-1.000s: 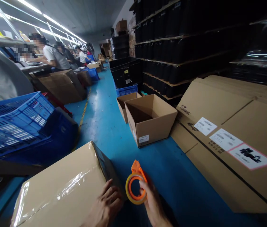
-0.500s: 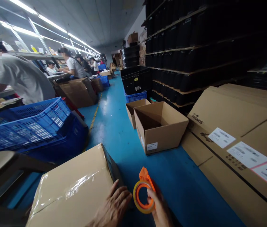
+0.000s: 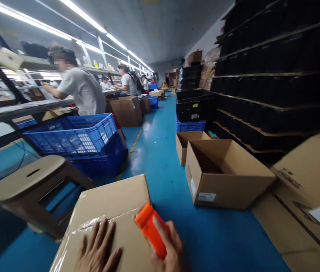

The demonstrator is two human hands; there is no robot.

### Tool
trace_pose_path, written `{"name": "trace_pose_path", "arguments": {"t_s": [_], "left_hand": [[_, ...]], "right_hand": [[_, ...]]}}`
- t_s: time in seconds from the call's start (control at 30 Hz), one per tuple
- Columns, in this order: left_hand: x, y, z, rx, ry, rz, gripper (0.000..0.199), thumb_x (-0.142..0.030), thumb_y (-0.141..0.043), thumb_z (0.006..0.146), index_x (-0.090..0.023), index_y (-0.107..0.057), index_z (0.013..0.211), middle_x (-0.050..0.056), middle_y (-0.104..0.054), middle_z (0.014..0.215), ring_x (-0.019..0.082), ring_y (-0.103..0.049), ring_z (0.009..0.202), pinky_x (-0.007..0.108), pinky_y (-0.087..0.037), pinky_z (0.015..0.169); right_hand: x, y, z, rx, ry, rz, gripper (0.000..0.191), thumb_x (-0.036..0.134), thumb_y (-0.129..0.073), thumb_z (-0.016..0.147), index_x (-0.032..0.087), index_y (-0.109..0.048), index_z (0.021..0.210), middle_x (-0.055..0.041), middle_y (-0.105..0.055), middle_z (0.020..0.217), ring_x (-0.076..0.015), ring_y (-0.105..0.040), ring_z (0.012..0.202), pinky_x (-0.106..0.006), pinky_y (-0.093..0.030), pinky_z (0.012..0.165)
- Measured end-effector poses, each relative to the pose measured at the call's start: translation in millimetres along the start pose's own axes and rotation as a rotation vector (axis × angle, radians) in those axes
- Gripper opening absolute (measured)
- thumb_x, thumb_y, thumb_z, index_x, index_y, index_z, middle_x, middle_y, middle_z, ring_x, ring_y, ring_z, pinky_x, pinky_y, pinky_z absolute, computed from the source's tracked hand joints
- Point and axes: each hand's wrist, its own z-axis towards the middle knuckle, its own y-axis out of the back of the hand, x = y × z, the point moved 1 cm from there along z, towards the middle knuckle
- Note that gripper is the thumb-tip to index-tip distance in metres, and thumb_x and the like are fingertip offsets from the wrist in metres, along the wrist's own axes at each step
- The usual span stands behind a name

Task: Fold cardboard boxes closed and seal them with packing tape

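Note:
Below me stands a closed cardboard box (image 3: 120, 192) with shiny clear tape across its top. My left hand (image 3: 99, 245) lies flat on that top, fingers spread and holding nothing. In my right hand (image 3: 170, 245) is an orange tape dispenser (image 3: 153, 228), gripped with the fingers wrapped round it. The dispenser's front end is over the right part of the box top; whether it touches the cardboard I cannot tell. Its tape roll is mostly hidden from this angle.
A beige stool (image 3: 32, 173) stands left of the box, with blue crates (image 3: 92, 132) behind it. At right are an open carton (image 3: 228, 189) and flattened cardboard (image 3: 290, 226). A co-worker (image 3: 83, 87) works at the bench. Black stacks (image 3: 262, 90) line the right side.
The view has swung left. My left hand has moved from the box's right edge onto its top and lies flat. The tape dispenser has come over the box and turned.

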Motion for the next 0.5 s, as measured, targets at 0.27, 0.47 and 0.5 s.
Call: {"name": "trace_pose_path", "arguments": {"t_s": [0.27, 0.47, 0.5], "left_hand": [[-26, 25.4, 1, 0.163, 0.073, -0.024, 0.074, -0.064, -0.040, 0.096, -0.027, -0.029, 0.159, 0.005, -0.014, 0.168, 0.037, -0.010, 0.157, 0.071, -0.014, 0.126], [-28, 26.0, -4, 0.126, 0.088, 0.006, 0.072, -0.061, -0.041, 0.096, -0.026, -0.033, 0.159, 0.005, -0.016, 0.170, 0.034, -0.012, 0.159, 0.067, -0.015, 0.128], [-29, 26.5, -4, 0.124, 0.090, 0.013, 0.072, -0.061, -0.040, 0.097, -0.027, -0.033, 0.159, 0.005, -0.016, 0.170, 0.034, -0.012, 0.159, 0.066, -0.015, 0.128]], "right_hand": [[11, -86, 195, 0.173, 0.098, -0.376, 0.056, 0.027, -0.056, 0.088, 0.025, -0.057, 0.145, -0.0141, -0.068, 0.108, -0.0243, -0.066, 0.088, -0.034, -0.051, 0.078], [15, -97, 228, 0.201, 0.071, -0.428, 0.042, 0.030, -0.058, 0.089, 0.033, -0.068, 0.129, -0.0066, -0.068, 0.094, -0.0181, -0.060, 0.073, -0.031, -0.042, 0.069], [17, -90, 221, 0.213, 0.075, -0.432, 0.039, 0.032, -0.058, 0.089, 0.033, -0.070, 0.126, -0.0058, -0.068, 0.091, -0.0179, -0.060, 0.072, -0.030, -0.043, 0.069]]}}
